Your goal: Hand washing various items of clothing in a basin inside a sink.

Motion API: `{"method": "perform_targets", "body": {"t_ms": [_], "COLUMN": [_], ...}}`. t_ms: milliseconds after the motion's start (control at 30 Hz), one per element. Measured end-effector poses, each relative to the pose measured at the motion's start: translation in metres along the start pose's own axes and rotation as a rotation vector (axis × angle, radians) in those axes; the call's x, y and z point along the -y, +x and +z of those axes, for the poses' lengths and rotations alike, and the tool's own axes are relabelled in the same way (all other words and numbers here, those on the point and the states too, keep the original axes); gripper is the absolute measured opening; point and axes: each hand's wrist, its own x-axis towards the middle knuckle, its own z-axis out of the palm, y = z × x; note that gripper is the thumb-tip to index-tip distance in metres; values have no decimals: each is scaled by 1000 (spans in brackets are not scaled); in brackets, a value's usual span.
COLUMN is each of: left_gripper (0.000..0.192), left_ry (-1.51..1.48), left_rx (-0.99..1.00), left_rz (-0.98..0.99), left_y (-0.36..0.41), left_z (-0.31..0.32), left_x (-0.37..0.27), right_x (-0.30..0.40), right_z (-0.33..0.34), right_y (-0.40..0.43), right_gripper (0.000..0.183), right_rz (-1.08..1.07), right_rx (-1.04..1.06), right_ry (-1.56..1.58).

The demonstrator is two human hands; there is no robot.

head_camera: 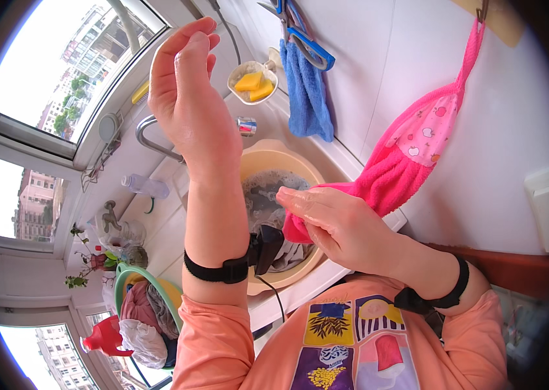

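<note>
My left hand [189,92] is raised above the sink counter. It holds nothing, and its fingers are loosely bent. My right hand [335,224] grips the lower end of a bright pink hand towel [401,183], pulled slantwise from a wall hook. Wet skin shows on the right fingers. Below my hands, a pale yellow plastic basin [311,163] sits in the sink. Grey, sudsy water [267,192] fills part of it, with soaked light-coloured cloth [290,257] at its near side. My left forearm and right hand hide parts of the basin.
A curved metal faucet [148,134] stands behind my left forearm. Yellow soap pieces [255,87] lie in a wall-mounted dish. Blue-handled scissors [306,44] hang by a blue towel [306,92]. A clear bottle [145,186] and a green-rimmed laundry basket [152,277] are at left.
</note>
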Motion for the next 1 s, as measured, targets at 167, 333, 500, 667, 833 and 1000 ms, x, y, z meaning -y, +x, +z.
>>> {"method": "perform_targets", "body": {"t_ms": [167,333,500,667,833,1000], "left_gripper": [17,18,26,41,50,74], "left_ry": [9,164,746,1133,1104,1160], "left_rx": [53,131,322,754,773,774], "left_rz": [-25,-378,-742,-1011,-1067,-1238], "left_y": [-6,-40,-106,-169,-205,-216], "left_z": [-12,-69,-174,-259,-292,-290], "left_x": [11,40,82,104,113,125], "right_x": [-12,-62,-72,-75,-137,-209], "right_z": [23,20,48,112,177,225], "right_y": [-6,-11,-5,44,69,73], "right_gripper": [34,41,41,41,38,69], "right_rz": [20,361,219,208,367,651], "right_rx": [195,551,474,795,1051,1084], "right_ry": [-181,-1002,-1179,-816,-631,-548]}}
